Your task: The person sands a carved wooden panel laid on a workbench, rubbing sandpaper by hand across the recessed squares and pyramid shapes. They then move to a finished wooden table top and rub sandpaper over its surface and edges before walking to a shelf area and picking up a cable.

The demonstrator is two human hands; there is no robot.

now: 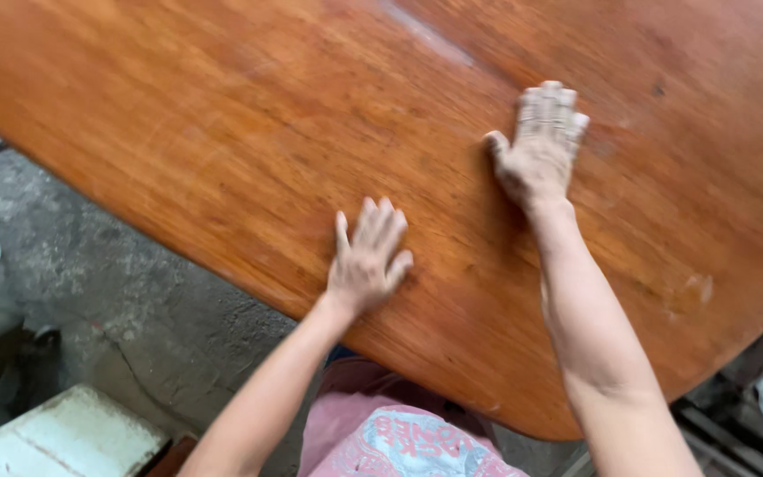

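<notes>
Two dusty hands flat on a reddish wooden tabletop (222, 132).
Left hand (366, 258) lies near the near edge, fingers released and spread; right hand (540, 150) rests farther right, fingers extended, grasping nothing.

Both my hands are flat on this big reddish-brown wooden tabletop (249, 132). My left hand (366, 261) is spread out right by the near edge, and my right hand (540, 150) is pressed down further in, toward the middle, fingers together and dusty white. Nothing's held in either one. The near edge curves round in front of my pink shirt (395, 433). Past the edge there's a grey concrete floor (108, 283) and a white block (64, 437) down in the corner.
</notes>
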